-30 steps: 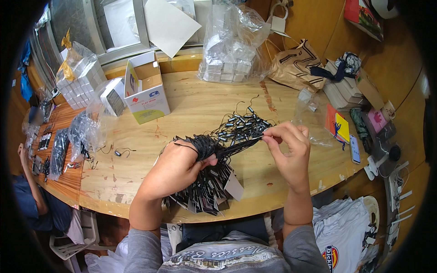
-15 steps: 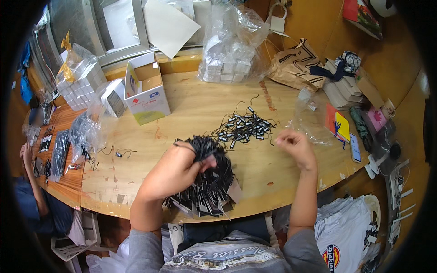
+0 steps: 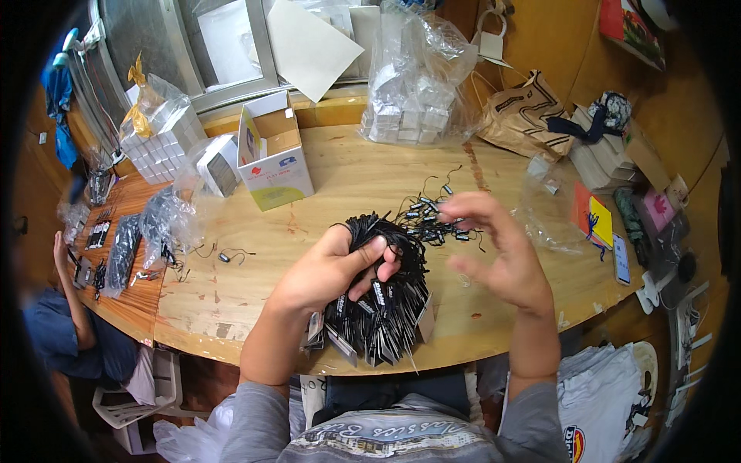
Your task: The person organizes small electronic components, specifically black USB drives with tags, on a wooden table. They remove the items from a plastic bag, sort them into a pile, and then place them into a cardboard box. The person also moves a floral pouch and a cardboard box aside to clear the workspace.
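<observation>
My left hand (image 3: 320, 274) is closed around the looped upper end of a thick bundle of black tag strings (image 3: 386, 312). Its thumb lies over the cords, and flat card tags fan out below them toward the table's front edge. To the right, my right hand (image 3: 505, 255) is raised with fingers and thumb curved apart, and I see nothing held in it. Just beyond it is a loose pile of black strings with small black-and-white tabs (image 3: 421, 220), partly covered by the right fingers and the bundle.
An open cardboard box (image 3: 274, 158) stands at the back left. Plastic-wrapped small white boxes (image 3: 409, 116) are at the back. A paper bag (image 3: 529, 123), a yellow notebook (image 3: 600, 220) and a phone (image 3: 620, 258) lie right. Another person's arm (image 3: 73, 297) is far left.
My left hand has turned, so its thumb now shows on top of the bundle. My right hand has come left toward the loose pile, its fingers spreading. The view has shifted slightly.
</observation>
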Available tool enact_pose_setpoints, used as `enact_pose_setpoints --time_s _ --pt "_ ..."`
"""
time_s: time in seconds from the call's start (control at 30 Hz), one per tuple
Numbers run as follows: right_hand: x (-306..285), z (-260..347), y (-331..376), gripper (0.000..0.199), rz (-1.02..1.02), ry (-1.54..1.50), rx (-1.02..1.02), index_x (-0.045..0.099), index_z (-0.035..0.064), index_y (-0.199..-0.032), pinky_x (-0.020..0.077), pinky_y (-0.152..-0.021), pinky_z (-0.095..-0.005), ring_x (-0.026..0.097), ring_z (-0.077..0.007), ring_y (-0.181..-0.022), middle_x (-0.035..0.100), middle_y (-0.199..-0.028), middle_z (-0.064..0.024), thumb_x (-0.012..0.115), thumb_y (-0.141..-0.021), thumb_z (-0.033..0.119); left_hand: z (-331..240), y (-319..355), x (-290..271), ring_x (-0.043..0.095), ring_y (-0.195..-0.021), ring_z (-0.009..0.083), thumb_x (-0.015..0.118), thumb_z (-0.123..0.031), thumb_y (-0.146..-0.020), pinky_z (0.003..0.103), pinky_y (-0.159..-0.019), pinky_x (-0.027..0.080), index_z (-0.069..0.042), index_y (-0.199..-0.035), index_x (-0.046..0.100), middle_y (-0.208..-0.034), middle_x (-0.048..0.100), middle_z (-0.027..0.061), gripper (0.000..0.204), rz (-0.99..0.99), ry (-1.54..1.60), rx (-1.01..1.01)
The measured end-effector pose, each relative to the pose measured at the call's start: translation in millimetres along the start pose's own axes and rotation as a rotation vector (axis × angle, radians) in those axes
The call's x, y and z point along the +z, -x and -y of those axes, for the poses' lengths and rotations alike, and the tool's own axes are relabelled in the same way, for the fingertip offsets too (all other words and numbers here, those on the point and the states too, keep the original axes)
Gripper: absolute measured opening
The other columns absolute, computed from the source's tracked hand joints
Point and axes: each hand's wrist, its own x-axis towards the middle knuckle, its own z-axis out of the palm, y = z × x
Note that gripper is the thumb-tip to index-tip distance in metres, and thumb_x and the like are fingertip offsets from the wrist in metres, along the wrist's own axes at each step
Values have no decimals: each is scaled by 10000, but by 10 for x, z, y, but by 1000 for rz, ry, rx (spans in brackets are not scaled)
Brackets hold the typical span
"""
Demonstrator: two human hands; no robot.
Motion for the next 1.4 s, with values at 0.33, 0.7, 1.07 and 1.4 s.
enact_pose_setpoints --time_s 0.33,0.7,1.07,1.4 --pt "-18 -46 -951 290 417 203 -45 566 29 -906 442 -618 -274 560 -150 -677 577 -768 -100 603 -619 16 94 -146 -172 328 -395 25 423 -190 -844 143 -345 270 -52 -803 450 -642 436 -17 146 144 383 -95" --pt "260 -31 -343 172 155 -325 206 506 -22 -836 425 -692 -249 526 -116 -739 563 -829 -73 573 -747 109 82 -93 -19 381 -468 56 374 -215 -870 167 -456 315 -56 -793 447 -681 457 26 191 -81 124 79" --pt "525 -151 -225 319 197 -749 248 422 20 -930 371 -785 -239 456 -109 -884 502 -912 -53 624 -721 151 -161 -43 -21 492 -716 352 510 -92 -731 375 -618 385 10 -815 521 -743 528 186 133 -145 -1129 333" --pt "772 -246 -272 307 -65 -714 268 471 32 -834 383 -703 -206 446 -65 -766 472 -774 17 684 -657 162 -79 -187 -60 420 -666 91 464 -146 -816 227 -602 371 -4 -763 522 -709 489 21 162 -223 -456 79"
